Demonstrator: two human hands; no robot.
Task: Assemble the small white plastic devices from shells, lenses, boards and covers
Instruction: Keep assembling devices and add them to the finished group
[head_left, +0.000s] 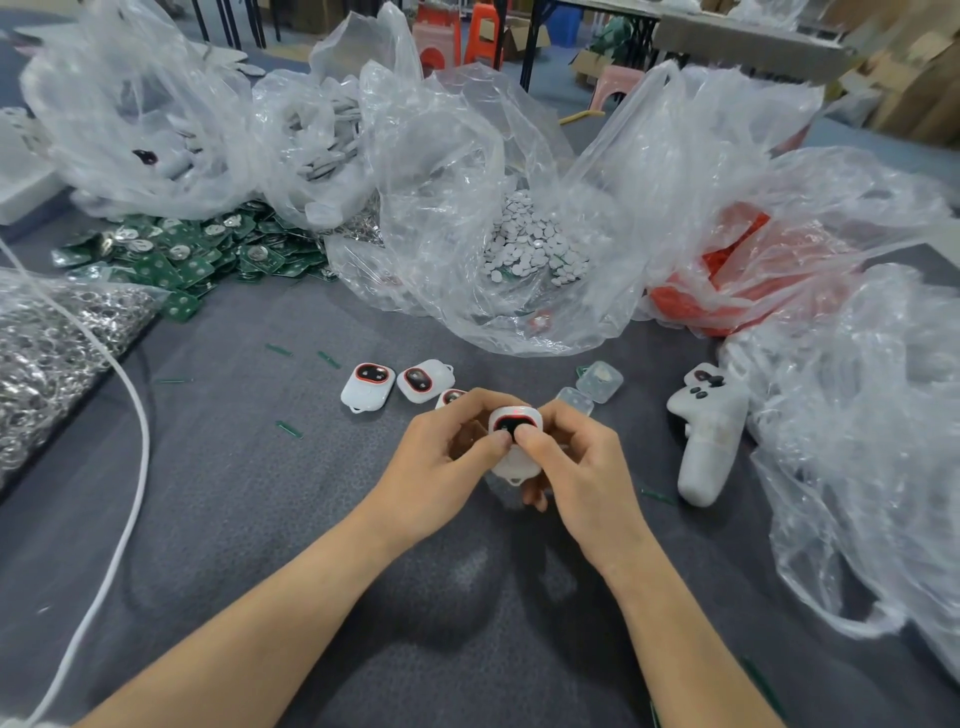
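In mid-frame, left grip (441, 460) and right grip (579, 457) both pinch the white device (515, 422); it seems light, stiff, slippery, best held at its edges.

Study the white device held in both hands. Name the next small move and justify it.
Probably set the held device beside the finished devices: the left hand and right hand grip it with both thumbs on its dark lens, which already looks seated in the red ring.
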